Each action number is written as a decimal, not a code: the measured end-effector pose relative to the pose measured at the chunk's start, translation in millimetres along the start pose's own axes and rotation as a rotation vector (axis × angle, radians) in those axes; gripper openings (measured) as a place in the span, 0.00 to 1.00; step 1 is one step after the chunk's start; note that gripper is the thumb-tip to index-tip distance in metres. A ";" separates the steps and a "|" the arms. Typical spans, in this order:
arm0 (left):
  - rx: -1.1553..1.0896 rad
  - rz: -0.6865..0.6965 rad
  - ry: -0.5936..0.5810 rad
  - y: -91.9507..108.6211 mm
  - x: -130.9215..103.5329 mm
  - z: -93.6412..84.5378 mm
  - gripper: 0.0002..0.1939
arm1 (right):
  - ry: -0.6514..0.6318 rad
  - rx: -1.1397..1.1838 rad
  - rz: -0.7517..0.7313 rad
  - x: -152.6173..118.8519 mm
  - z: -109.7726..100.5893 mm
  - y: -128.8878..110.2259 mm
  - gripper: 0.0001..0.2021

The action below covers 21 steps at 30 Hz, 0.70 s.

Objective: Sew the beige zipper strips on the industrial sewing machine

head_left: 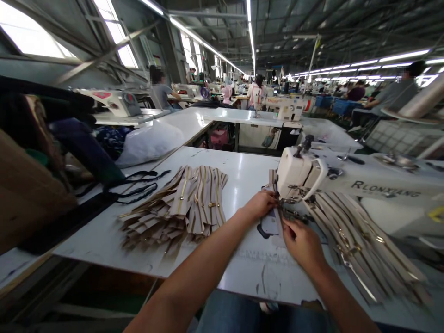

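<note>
While the left hand [264, 203], grip hidden, touches the zipper strip [278, 223] by the sewing machine [347, 182], behind the bench's front edge [243, 283], the right hand [303, 238] pinches it; likely sewing, so next guide it straight.

The zipper tapes [173, 208] heaped at eight o'clock are greyish beige, striped lengthwise with gold teeth and dotted with gold sliders; those at four o'clock repeat the beige-and-brass striping. The worked zipper strip [271, 177] is greyish beige too. At three o'clock the sewing machine [294, 173] is off-white, with dark lettering and a yellow patch. The tabletop [194, 157] is white with dark scuffs; at six, jeans [229, 314] show blue.
</note>
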<state>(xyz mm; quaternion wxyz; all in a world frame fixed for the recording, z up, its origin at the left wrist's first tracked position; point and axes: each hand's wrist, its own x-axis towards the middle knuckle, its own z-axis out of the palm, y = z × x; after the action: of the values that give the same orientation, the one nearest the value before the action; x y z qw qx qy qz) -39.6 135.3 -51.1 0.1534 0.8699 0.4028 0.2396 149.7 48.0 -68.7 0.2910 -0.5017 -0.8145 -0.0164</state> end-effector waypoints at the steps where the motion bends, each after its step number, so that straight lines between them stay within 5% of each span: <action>1: -0.001 -0.002 -0.001 -0.2 0.1 -0.2 0.07 | 0.001 0.005 -0.001 0.2 -0.1 0.1 0.15; 21: -0.030 -0.009 0.034 -0.6 -1.9 2.5 0.06 | 0.002 -0.027 -0.034 -0.6 3.3 1.4 0.16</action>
<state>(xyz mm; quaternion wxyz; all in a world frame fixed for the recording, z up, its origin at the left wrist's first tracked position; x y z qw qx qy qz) -39.7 134.0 -53.9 0.1609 0.8615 0.4056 0.2596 149.5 49.2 -72.1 0.2845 -0.4916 -0.8224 -0.0329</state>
